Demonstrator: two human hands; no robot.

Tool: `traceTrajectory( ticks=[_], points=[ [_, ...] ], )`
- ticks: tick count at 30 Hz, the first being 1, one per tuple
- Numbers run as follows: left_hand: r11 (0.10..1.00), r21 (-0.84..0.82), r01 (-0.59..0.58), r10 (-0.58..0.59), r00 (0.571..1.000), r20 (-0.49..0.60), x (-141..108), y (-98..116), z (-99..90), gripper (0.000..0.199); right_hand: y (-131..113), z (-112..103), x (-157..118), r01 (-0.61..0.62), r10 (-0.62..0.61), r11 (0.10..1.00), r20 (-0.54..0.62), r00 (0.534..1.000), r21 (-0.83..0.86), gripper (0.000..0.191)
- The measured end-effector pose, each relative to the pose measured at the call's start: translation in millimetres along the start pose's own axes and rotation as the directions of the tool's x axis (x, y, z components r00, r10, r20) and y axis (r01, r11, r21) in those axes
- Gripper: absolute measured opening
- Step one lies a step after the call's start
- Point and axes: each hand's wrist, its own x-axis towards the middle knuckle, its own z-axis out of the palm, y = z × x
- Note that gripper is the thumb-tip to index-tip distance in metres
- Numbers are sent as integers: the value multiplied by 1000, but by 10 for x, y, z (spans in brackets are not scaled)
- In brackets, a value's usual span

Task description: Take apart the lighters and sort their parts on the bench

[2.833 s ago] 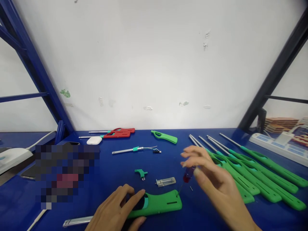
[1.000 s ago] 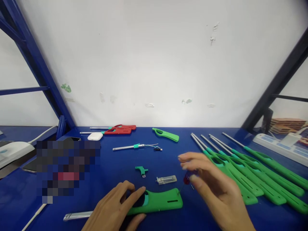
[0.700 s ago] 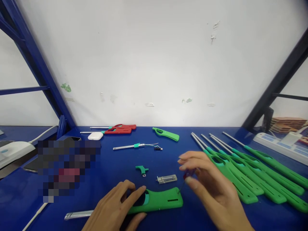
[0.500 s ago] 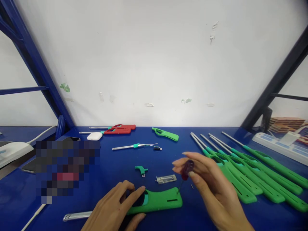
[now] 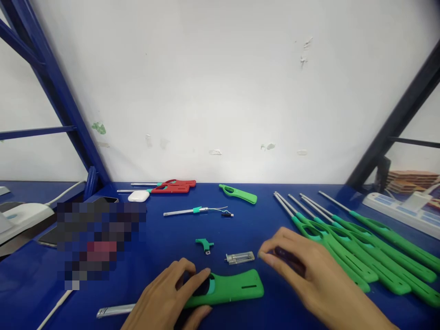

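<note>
My left hand (image 5: 168,293) grips a green lighter (image 5: 237,286) around its trigger loop, with the metal tube (image 5: 115,310) sticking out to the left. Right of the lighter, my right hand (image 5: 299,266) has its thumb and index fingertips pressed together just above the table. A dark purple screwdriver handle (image 5: 288,256) shows partly inside its curled fingers; whether the fingertips pinch something small cannot be seen. Behind the lighter lie a clear fuel tank (image 5: 239,258) and a teal trigger piece (image 5: 205,245). Farther back are a metal tube with wires (image 5: 185,211) and a green half shell (image 5: 239,194).
Several green lighters (image 5: 360,247) lie fanned out at the right, close to my right hand. Red lighters (image 5: 173,187) and a white case (image 5: 139,196) are at the back left. A phone (image 5: 48,237) lies left, and a power strip (image 5: 405,208) right.
The screwdriver has left the lighter's handle end and is now tucked in my right hand. That hand's thumb and index finger have come together lower down. The small screw on the table is no longer visible.
</note>
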Motion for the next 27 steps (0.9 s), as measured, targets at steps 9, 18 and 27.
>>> traceTrajectory(
  ticks=[9, 18, 27],
  points=[
    [997, -24, 71, -67, 990, 127, -51, 2, -9, 47, 125, 148, -143, 56, -41, 995, 168, 985, -88, 28],
    [999, 35, -7, 8, 1000, -3, 30, 31, -14, 38, 146, 211, -87, 7, 26, 987, 199, 980, -163, 17],
    [1000, 25, -15, 16, 999, -30, 57, 3, -48, 42, 86, 196, -74, -26, 47, 992, 163, 986, -124, 22]
  ],
)
